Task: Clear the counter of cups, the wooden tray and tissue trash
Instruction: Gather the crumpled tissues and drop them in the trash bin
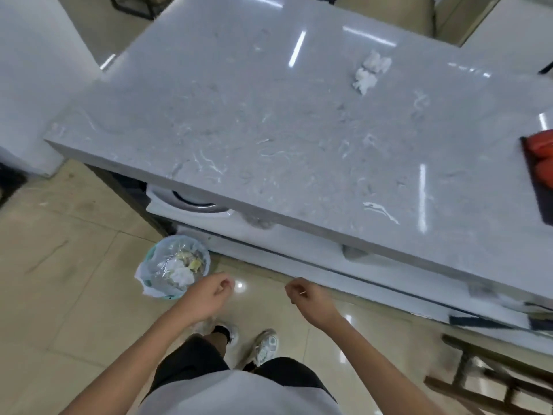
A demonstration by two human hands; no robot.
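Crumpled white tissue trash lies on the far right part of the grey marble counter. A small bin lined with a clear bag stands on the floor below the counter's near edge, with white tissue and yellowish scraps inside. My left hand hovers just right of the bin, fingers curled, nothing in it. My right hand hangs below the counter edge, fingers curled loosely around nothing I can see. No cups or wooden tray are in view.
A dark tray with red items sits at the counter's right edge. A white shelf runs under the counter with a round white appliance on it. A wooden stool stands at the lower right. Beige tiled floor lies to the left.
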